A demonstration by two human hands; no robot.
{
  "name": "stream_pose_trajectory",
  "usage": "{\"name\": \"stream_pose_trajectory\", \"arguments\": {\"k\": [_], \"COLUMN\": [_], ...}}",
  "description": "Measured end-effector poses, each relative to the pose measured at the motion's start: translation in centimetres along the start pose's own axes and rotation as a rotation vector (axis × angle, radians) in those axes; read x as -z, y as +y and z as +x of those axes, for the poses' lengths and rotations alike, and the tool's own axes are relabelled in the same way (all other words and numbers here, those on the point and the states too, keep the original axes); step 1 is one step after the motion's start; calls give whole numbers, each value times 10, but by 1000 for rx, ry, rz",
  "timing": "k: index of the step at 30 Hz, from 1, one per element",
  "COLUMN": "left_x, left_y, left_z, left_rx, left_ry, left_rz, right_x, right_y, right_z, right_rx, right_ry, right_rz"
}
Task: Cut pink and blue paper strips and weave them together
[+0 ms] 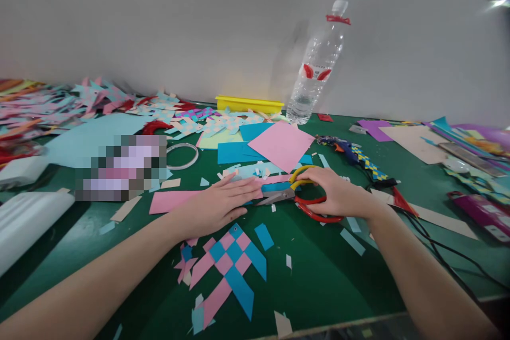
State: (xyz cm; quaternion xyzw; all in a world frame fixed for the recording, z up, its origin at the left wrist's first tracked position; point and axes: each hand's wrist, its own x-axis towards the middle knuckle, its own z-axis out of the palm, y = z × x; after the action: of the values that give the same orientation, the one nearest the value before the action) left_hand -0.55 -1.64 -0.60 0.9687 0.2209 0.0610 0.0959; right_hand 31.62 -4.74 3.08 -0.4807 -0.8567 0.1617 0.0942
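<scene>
My left hand (225, 199) lies flat, fingers stretched out, over a pink paper strip (169, 202) on the table. My right hand (337, 191) grips a pair of scissors (281, 196) with one yellow and one red handle. Their blades point left, close to my left fingertips and beside pink and blue paper. Whether the blades touch the paper, I cannot tell. Nearer to me is a woven pink-and-blue paper fish (231, 254), with a small blue paper piece (263, 236) beside it. Beyond my hands, a pink square sheet (282, 143) overlaps blue sheets (229, 153).
At the back a clear bottle (313, 71) leans against the grey wall. Left of it sits a yellow tray (249, 104). Heaped paper strips (51, 111) and a tape roll (182, 156) are on the left. Cables (434, 244) run along the right; paper scraps lie scattered.
</scene>
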Motion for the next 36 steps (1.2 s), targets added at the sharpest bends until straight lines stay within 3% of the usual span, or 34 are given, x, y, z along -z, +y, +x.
{"name": "stream_pose_trajectory", "arguments": {"k": [13,36], "left_x": [0,0], "left_y": [1,1], "left_z": [1,-1], "left_rx": [23,19], "left_ry": [-17,33], "left_rz": [-25,-36], "right_x": [-3,-7], "right_y": [0,-12], "right_z": [3,7], "right_rx": [77,68], "right_ry": [-6,-44], "right_rz": [4,9]}}
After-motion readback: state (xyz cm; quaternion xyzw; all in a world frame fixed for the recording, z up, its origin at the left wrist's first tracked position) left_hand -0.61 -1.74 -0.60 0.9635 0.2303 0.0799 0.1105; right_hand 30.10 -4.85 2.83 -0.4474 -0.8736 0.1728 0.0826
